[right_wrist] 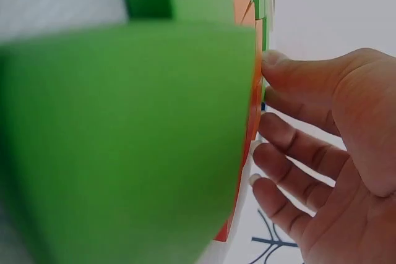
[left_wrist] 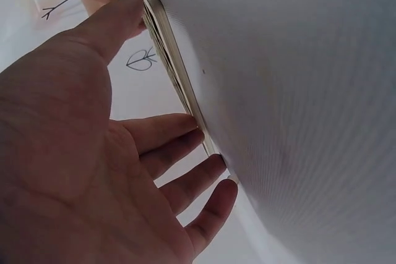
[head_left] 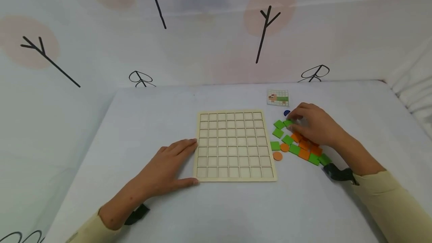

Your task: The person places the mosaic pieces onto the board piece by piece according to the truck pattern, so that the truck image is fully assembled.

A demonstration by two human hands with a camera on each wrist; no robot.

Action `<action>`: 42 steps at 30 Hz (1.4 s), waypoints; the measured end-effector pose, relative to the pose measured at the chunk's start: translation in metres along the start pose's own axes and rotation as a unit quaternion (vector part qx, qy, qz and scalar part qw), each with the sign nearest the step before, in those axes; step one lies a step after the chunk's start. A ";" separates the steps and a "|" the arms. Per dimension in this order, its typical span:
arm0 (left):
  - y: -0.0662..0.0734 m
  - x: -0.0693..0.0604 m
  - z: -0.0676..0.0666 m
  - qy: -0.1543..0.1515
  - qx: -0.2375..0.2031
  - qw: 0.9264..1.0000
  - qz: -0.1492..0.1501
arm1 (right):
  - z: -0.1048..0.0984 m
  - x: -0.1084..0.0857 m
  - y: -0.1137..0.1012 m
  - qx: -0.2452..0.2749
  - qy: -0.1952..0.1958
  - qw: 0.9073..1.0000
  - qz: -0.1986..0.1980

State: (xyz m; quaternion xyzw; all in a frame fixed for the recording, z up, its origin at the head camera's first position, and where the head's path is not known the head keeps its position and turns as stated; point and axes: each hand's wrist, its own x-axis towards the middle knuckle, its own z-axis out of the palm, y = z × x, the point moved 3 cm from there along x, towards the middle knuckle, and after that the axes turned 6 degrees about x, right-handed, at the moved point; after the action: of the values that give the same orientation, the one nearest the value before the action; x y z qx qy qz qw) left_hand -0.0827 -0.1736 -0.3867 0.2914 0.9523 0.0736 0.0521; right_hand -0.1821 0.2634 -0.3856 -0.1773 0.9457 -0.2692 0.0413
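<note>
Green tile (head_left: 287, 123): likely light, stiff and hard to break, and thin enough to skid on the smooth cover; best pinched by two opposite edges, since the flat face offers little to hold.
Tile's look: a small, flat square in plain bright green.
Tile's place: on the bench (head_left: 236, 213), at the thumb and forefinger tips of the right hand.
Right hand (head_left: 314, 125): bent low over the pieces; I cannot tell whether it already pinches the tile, as fingers partly cover it and a blurred green shape fills much of the wrist view.
Around the right hand: orange squares (head_left: 304, 154) below it, orange discs (head_left: 278, 156) to its lower left, a blue piece (head_left: 287, 113) just beside its fingertips, a picture card (head_left: 278, 98) beyond them.
Left hand (head_left: 165, 170): relaxed, digits extended, touching the board's edge.
Grid board (head_left: 237, 141): pale, stiff-looking, flat, right of the left hand.
</note>
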 end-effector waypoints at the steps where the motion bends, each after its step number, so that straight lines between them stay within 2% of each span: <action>1: 0.000 0.000 0.000 0.001 0.002 1.000 0.002 | 0.000 0.000 0.000 0.000 -0.001 1.000 -0.001; 8: -0.001 0.001 0.002 -0.001 0.010 1.000 0.013 | 0.002 0.000 0.002 0.007 -0.020 1.000 0.020; 12: -0.001 0.002 0.003 -0.006 0.008 1.000 0.013 | 0.003 -0.001 0.001 0.022 -0.016 0.999 0.027; 17: -0.001 0.003 0.005 -0.012 0.012 1.000 0.011 | 0.002 -0.005 -0.008 0.031 0.020 0.999 0.002; 20: -0.001 0.003 0.005 -0.011 0.014 1.000 0.010 | 0.004 -0.007 -0.017 0.058 0.024 0.998 -0.016; 33: 0.000 0.000 0.003 -0.008 0.029 0.999 0.014 | 0.020 -0.016 -0.060 0.155 -0.027 0.984 -0.082; 42: 0.000 -0.001 0.003 -0.003 0.030 0.999 0.014 | 0.038 -0.019 -0.073 0.183 -0.078 0.977 -0.078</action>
State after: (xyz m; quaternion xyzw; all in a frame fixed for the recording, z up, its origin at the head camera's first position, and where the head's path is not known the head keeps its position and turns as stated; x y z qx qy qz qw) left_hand -0.0818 -0.1742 -0.3897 0.3065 0.9497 0.0445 0.0455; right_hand -0.1352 0.1937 -0.3800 -0.2606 0.8574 -0.4257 0.1253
